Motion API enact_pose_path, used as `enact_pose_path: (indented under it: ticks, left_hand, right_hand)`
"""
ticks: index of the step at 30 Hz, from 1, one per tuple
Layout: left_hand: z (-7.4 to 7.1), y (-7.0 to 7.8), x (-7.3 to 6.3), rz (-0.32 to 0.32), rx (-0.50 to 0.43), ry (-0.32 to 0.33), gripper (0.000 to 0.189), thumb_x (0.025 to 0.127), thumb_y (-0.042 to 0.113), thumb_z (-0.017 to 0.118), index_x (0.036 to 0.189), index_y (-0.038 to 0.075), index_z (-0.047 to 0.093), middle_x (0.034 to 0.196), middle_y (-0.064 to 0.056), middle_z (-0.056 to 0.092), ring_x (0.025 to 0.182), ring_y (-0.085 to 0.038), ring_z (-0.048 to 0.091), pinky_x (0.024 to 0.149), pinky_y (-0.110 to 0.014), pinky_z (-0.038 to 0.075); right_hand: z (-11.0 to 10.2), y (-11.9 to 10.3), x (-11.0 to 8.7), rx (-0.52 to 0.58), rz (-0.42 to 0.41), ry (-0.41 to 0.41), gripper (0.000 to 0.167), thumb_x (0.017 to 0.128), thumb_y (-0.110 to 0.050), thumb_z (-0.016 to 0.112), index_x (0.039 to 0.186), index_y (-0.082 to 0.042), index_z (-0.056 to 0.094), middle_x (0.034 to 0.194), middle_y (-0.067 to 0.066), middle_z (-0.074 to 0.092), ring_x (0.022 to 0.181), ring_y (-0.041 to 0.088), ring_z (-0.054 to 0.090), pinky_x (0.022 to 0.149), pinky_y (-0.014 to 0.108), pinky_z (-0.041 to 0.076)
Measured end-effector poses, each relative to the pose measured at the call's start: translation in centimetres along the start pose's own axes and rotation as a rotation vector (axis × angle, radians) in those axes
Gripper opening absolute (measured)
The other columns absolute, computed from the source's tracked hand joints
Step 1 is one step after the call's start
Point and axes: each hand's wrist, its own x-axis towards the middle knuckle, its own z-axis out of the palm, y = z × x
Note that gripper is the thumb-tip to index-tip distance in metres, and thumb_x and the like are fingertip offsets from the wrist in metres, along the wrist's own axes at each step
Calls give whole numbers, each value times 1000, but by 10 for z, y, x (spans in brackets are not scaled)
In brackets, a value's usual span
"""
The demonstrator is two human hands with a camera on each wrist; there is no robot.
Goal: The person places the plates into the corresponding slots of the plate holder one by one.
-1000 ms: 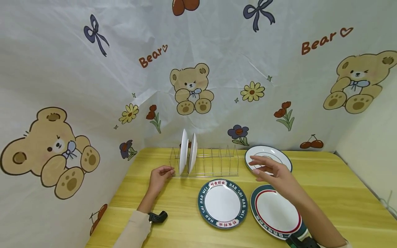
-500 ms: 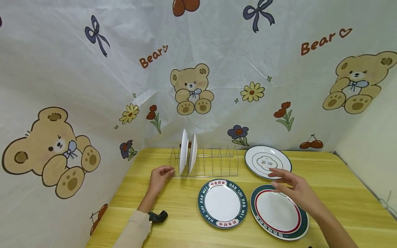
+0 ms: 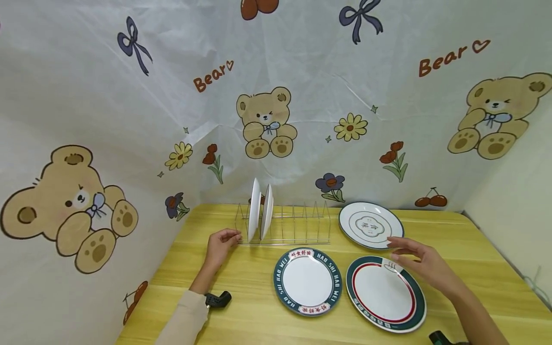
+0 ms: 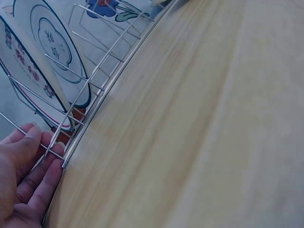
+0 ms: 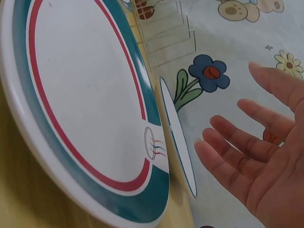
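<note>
Its empty fingers spread apart, the right hand (image 3: 424, 263) has drawn back from above the dark-rimmed white plate (image 3: 371, 226), leaving it flat and unracked on the table (image 3: 250, 292), while the left hand (image 3: 221, 247) pinches the wire plate rack (image 3: 319, 244) holding two upright plates (image 3: 254, 211).

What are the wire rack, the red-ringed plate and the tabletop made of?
The wire rack looks like metal: thin, silvery, shiny rods. The red-ringed plate seems glazed ceramic, though possibly melamine: smooth, white, softly glossy. The tabletop shows streaky yellow grain, so wood or wood-look laminate, with a slight sheen.
</note>
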Motion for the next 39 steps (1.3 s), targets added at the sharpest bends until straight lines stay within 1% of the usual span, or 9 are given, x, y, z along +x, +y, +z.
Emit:
enact_pose_path:
  ticks: [4,9,14,18,22,25,32,36,39]
  left_hand:
    - [-1,2,0,-1,5,-1,17,92,7,75,104,-6,75,102,-25,73,87,-28,73,73,-28,62]
    - [-3,1,2,-40,-4,-14,19,93,6,74,107,-7,74,105,-26,72,89,-30,73,75,-28,62]
    - [-4,6,2,-54,-10,-32,18,94,-1,70,108,-12,72,106,-28,71,92,-37,72,76,-33,63]
    - [-3,19,-2,-48,6,-48,18,94,-3,69,108,-14,70,104,-29,71,92,-39,71,77,-36,63]
    - [-1,32,-7,-33,4,-49,19,94,-3,70,108,-15,70,104,-29,71,91,-38,71,77,-35,63]
    - [0,35,-8,-19,-6,-48,19,94,-3,70,108,-15,70,104,-31,70,91,-39,71,76,-35,63]
    - [0,33,-6,-37,5,-48,18,94,-3,69,108,-15,70,105,-31,71,93,-42,70,77,-36,63]
    - [-1,17,-1,-49,9,-39,17,95,-3,69,108,-14,71,104,-30,71,93,-43,70,76,-36,63]
    - [-2,6,1,-45,2,-28,17,94,-3,69,107,-13,71,104,-30,71,93,-42,71,75,-34,63]
  right_hand:
    - [-5,11,1,-67,9,5,53,100,-35,66,145,-9,55,133,14,64,105,-4,56,81,22,53]
    - [-11,21,0,-67,35,-36,52,100,-30,67,143,-3,55,127,16,67,100,-5,56,78,22,54]
    - [-16,29,0,6,84,-106,51,101,-24,66,143,2,53,118,15,69,99,8,62,77,23,57]
    - [-20,36,0,84,113,-178,52,101,-21,66,143,6,51,115,17,69,98,17,65,77,27,59]
    - [-24,44,2,146,129,-260,54,100,-18,65,143,9,47,115,19,68,96,18,66,77,31,61]
    - [-26,50,2,179,136,-299,54,101,-17,65,144,10,45,116,20,66,96,17,66,78,32,61]
    - [-26,54,3,173,131,-360,53,97,-11,67,143,9,48,114,19,64,92,20,64,75,32,61]
    - [-21,54,3,136,99,-385,57,93,-11,73,142,7,51,110,17,65,88,22,62,71,29,59]
    - [-17,56,2,125,51,-402,61,90,-10,76,143,6,50,105,15,64,83,20,59,69,26,56]
